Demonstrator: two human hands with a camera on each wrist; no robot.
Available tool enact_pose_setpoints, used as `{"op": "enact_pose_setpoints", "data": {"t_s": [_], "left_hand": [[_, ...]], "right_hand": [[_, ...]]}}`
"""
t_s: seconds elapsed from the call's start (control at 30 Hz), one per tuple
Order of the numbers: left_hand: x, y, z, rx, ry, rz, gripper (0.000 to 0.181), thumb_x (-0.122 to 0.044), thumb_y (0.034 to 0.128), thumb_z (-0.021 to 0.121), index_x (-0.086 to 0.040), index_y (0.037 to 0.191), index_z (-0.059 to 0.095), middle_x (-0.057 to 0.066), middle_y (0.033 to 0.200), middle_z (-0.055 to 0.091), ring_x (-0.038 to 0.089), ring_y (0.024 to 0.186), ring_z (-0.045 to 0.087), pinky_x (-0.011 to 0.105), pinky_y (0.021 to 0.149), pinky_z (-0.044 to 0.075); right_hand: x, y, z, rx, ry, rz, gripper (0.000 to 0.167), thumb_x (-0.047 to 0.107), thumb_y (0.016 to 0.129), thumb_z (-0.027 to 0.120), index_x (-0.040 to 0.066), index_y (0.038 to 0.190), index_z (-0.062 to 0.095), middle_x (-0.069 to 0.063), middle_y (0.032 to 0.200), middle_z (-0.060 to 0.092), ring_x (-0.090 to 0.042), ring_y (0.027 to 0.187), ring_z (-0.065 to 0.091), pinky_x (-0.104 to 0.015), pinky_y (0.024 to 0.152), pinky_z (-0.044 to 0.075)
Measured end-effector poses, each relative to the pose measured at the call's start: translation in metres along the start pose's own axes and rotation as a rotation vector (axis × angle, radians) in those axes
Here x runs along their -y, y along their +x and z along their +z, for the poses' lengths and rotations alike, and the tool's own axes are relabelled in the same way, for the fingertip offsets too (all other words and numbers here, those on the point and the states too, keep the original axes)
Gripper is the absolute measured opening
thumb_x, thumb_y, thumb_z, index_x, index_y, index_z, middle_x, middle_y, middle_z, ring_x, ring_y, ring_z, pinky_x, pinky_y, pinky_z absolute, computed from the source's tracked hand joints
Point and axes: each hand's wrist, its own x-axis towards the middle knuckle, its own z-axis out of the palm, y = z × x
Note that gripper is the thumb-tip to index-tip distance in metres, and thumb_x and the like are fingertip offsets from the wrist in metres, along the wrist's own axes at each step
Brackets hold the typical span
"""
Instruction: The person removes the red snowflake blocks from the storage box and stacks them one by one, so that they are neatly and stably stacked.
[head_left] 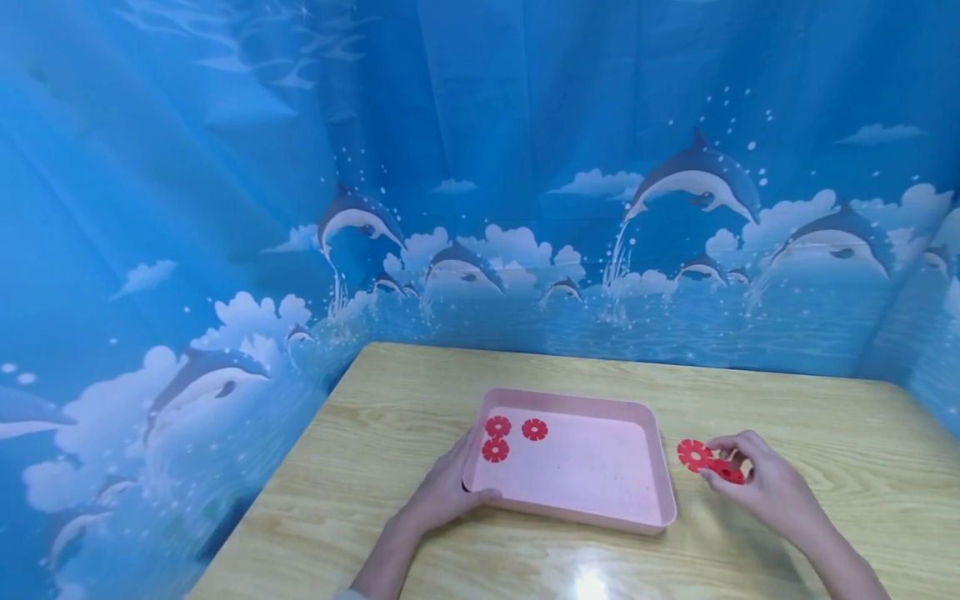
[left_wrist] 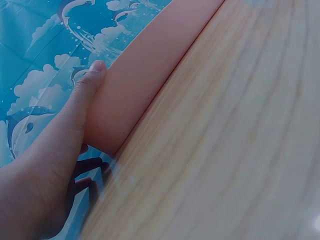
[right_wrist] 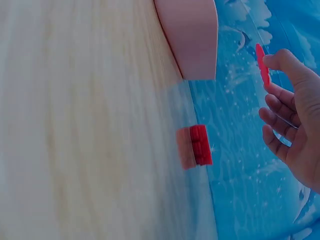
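Observation:
My left hand (head_left: 444, 493) grips the near left corner of a shallow pink tray (head_left: 660, 467), its thumb along the front wall (left_wrist: 135, 85) and the other fingers at the left side. Inside the tray, toward its left end, lie three red notched discs (head_left: 535, 430). Just right of the tray, my right hand (head_left: 772, 487) pinches a red notched disc (head_left: 694, 456) between thumb and fingertip; it shows edge-on in the right wrist view. Below that hand, a short stack of red discs (right_wrist: 200, 145) rests on the table, partly behind the fingers in the head view.
The wood-grain table (head_left: 405, 392) reaches past the tray on all sides. A blue curtain (head_left: 510, 167) printed with dolphins and clouds hangs behind and to the left of the table.

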Motion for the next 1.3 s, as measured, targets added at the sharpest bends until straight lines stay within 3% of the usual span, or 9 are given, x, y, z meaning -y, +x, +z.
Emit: {"op": "enact_pose_setpoints", "data": {"t_s": [0.3, 0.7, 1.3], "left_hand": [[0.001, 0.001, 0.000, 0.005, 0.013, -0.003, 0.103, -0.058, 0.0704, 0.069, -0.031, 0.148, 0.006, -0.011, 0.149, 0.018, 0.019, 0.133, 0.022, 0.054, 0.100, 0.028], [-0.002, 0.000, 0.002, -0.004, 0.028, -0.001, 0.104, -0.059, 0.0696, 0.069, -0.031, 0.148, 0.007, -0.010, 0.149, 0.019, 0.018, 0.133, 0.021, 0.052, 0.102, 0.026], [-0.002, -0.001, -0.002, 0.011, 0.007, -0.025, 0.103, -0.058, 0.0700, 0.070, -0.031, 0.148, 0.008, -0.013, 0.148, 0.019, 0.018, 0.131, 0.023, 0.052, 0.101, 0.028]], "right_hand": [[-0.031, -0.014, -0.005, -0.065, -0.020, 0.055, 0.032, 0.010, 0.068, 0.078, 0.003, 0.096, 0.063, -0.002, 0.082, 0.053, -0.001, 0.069, 0.044, -0.023, 0.049, 0.039], [-0.057, -0.028, 0.004, -0.049, -0.053, 0.133, 0.033, 0.018, 0.072, 0.078, 0.005, 0.098, 0.063, 0.000, 0.081, 0.054, -0.003, 0.068, 0.048, -0.027, 0.054, 0.039], [-0.066, -0.029, 0.018, -0.057, -0.015, 0.169, 0.029, 0.017, 0.074, 0.077, 0.001, 0.094, 0.064, -0.001, 0.082, 0.055, 0.000, 0.067, 0.046, -0.017, 0.055, 0.037]]}}
